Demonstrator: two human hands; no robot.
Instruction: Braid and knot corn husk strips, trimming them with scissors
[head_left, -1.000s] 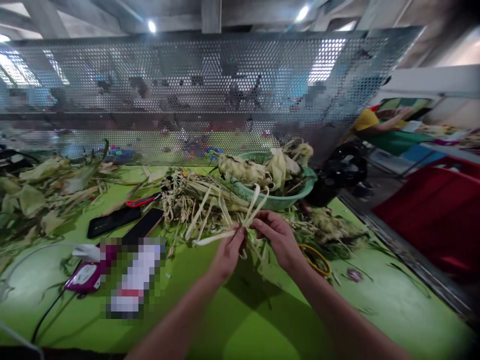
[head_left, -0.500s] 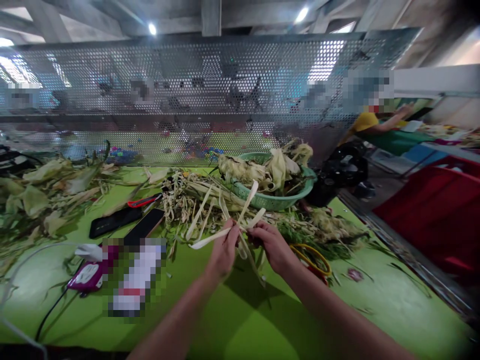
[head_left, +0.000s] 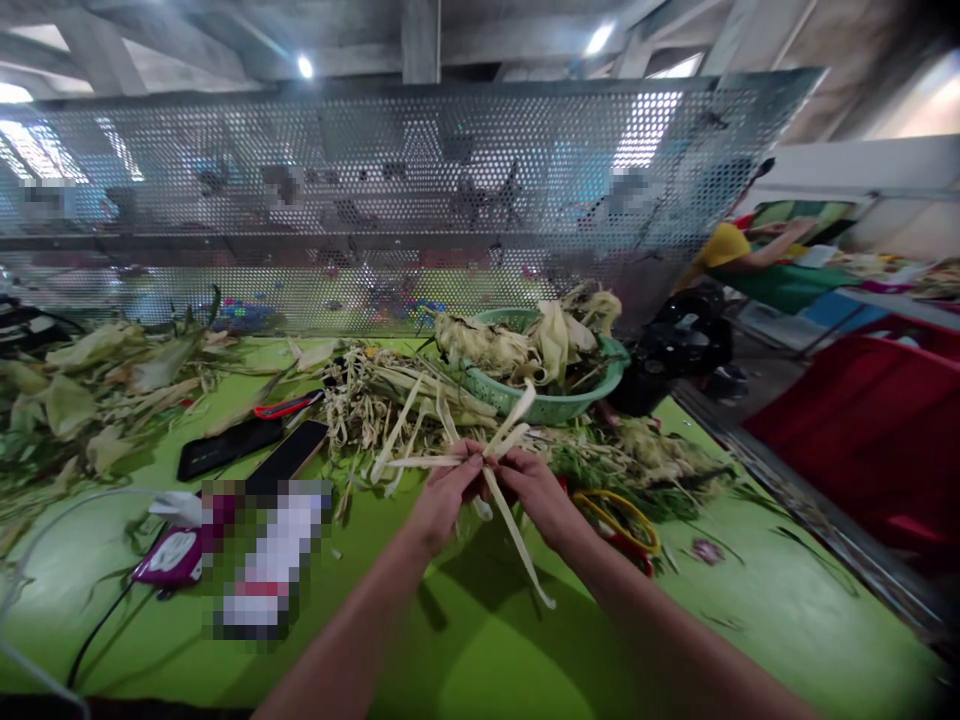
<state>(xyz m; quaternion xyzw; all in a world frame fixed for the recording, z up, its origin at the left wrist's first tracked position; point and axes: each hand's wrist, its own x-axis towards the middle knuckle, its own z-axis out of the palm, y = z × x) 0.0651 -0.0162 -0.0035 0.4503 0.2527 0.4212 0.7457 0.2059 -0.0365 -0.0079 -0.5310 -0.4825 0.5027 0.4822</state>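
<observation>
Pale strips of dried corn husk (head_left: 517, 535) cross one another between my hands, above the green table. My left hand (head_left: 450, 490) pinches the crossing from the left, fingertips closed on the strips. From the other side my right hand (head_left: 531, 490) grips the same strips, its thumb and fingers nearly touching those of the left. Strip ends fan out upward, to the left, and one long end hangs down toward the right. Where exactly the strips cross is partly hidden by my fingers. Behind the hands lies a heap of thin husk scraps (head_left: 367, 400).
A green basket (head_left: 559, 408) with husks stands behind. Left are a husk pile (head_left: 82, 370), a red cutter (head_left: 281, 408), dark phones (head_left: 289, 455) and a purple power block (head_left: 171, 555) with cables. Yellow-handled scissors (head_left: 622, 515) lie right. A perforated screen (head_left: 375, 210) backs the table; a person works far right.
Both hands have drawn closer together at the crossing. One long strip end now hangs down to the right in front of the hands, and the upper ends have tilted right.
</observation>
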